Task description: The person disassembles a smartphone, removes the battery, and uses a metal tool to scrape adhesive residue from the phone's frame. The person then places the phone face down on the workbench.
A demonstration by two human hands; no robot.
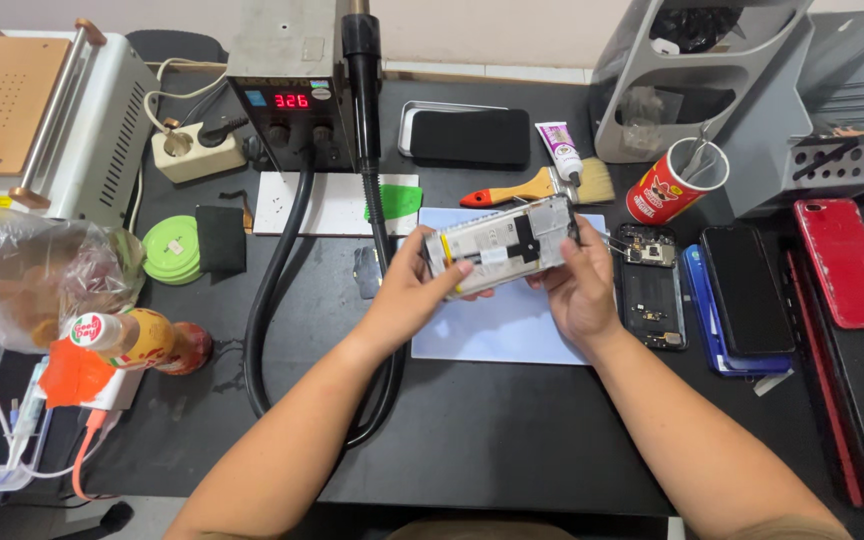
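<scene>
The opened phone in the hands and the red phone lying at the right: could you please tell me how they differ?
The opened phone is held above the mat by the left hand and right hand; the red phone lies flat on the table, untouched. The opened phone shows silvery insides and a black part; the red phone shows a closed, glossy red back. Both are slim rectangular phones.

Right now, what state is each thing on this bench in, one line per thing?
Opened phone: back off, insides showing, held above the mat by both hands.
Left hand: fingers gripping the phone's left end.
Right hand: fingers gripping its right end.
Heat station: on, red display lit.
Second phone frame: open, lying flat.
Red can: open, tools standing inside.
Red phone: lying flat.
</scene>
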